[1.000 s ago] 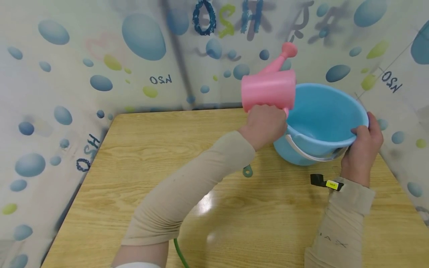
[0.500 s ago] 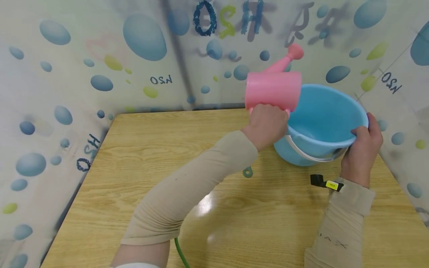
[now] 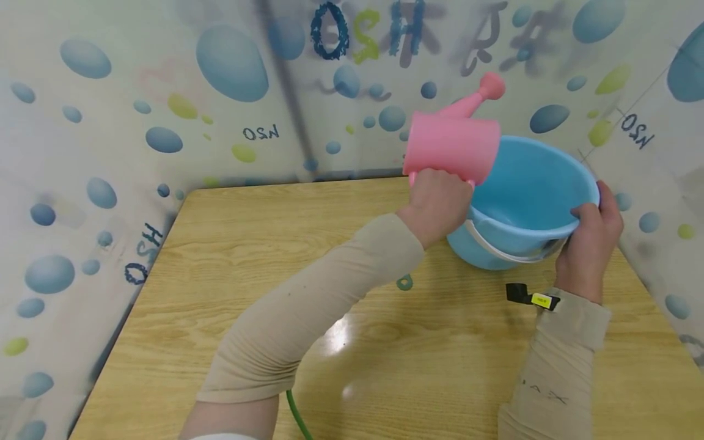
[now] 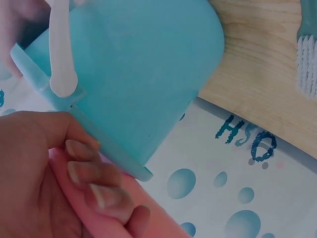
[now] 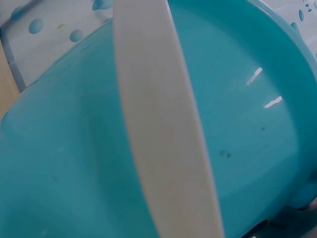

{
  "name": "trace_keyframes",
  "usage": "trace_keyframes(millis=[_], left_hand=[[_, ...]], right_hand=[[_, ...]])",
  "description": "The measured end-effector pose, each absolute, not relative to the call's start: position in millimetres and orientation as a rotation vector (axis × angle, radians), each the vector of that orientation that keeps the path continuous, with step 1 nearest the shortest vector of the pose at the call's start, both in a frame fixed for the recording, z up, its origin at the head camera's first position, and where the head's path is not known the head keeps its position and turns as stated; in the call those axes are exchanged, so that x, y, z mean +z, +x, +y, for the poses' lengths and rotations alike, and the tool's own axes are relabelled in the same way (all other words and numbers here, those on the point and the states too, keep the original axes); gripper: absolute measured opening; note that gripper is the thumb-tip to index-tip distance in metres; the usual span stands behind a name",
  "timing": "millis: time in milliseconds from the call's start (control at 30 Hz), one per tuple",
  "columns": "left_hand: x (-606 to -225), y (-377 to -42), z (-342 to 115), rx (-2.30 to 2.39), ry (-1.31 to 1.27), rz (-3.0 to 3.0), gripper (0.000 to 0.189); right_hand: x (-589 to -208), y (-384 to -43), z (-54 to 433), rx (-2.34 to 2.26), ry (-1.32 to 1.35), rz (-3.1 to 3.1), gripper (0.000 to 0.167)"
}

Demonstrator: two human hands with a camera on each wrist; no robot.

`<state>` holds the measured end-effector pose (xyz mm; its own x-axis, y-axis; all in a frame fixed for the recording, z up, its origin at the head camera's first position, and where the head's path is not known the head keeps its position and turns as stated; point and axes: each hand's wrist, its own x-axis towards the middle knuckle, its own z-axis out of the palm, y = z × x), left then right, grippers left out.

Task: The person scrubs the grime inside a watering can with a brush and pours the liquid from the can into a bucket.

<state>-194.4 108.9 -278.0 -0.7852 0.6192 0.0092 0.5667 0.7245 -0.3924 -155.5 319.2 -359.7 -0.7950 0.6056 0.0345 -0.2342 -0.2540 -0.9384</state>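
My left hand [image 3: 440, 201] grips the handle of a pink watering can [image 3: 453, 143], which lies tipped on its side in the air over the left rim of a blue bucket [image 3: 533, 183]. The can's spout points up and to the right. In the left wrist view, the curled fingers [image 4: 101, 196] wrap the pink handle close to the bucket's rim. The right hand [image 3: 591, 244] holds the bucket's right rim, thumb at the inner side and fingers outside. The bucket leans on the table, its white handle [image 3: 506, 256] hanging down in front. The can's mouth is hidden from the head view.
On the wooden table [image 3: 247, 256] a green brush end with a hole [image 3: 404, 282] shows beside the left sleeve; its white bristles [image 4: 307, 64] appear in the left wrist view. A green cord [image 3: 298, 415] lies at the front. Patterned walls [image 3: 220, 122] stand behind and at both sides.
The watering can has moved slightly right over the bucket and tilted a little further, its right end dropping. The right hand keeps its hold on the rim. The head view has shifted slightly.
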Motion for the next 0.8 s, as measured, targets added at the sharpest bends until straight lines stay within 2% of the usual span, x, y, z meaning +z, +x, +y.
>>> trace_keyframes(millis=[233, 800], left_hand=[[-280.5, -193.3, 108.8, 0.586, -0.956, -2.766, 0.019], [-283.3, -190.7, 113.2, 0.749, -0.977, -2.74, 0.012]], right_hand=[[-359.9, -156.2, 319.7, 2.092, -0.473, -1.475, 0.047], [-359.9, -155.0, 320.3, 2.094, -0.459, -1.469, 0.047]])
